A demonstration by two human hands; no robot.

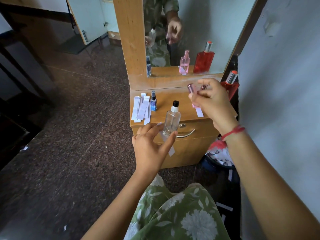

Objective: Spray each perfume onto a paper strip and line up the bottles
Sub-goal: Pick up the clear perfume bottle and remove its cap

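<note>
Head view: the left hand (149, 146) gripped a clear bottle (171, 119) and a paper strip (168, 144) before the cabinet (183, 153); the right hand (210, 99) pinched a pink cap (190, 88) above the pink bottle (195, 105). A blue bottle (153, 103) stood beside loose strips (142, 109); a red bottle (230, 85) stood far right

The wooden surface (174, 108) is carrying a fan of white paper strips (141, 110) at its left edge, with a small blue bottle (153, 102) standing just beside them. Another strip (199, 112) is lying near the front right, and a red bottle (231, 87) is standing at the far right.
</note>
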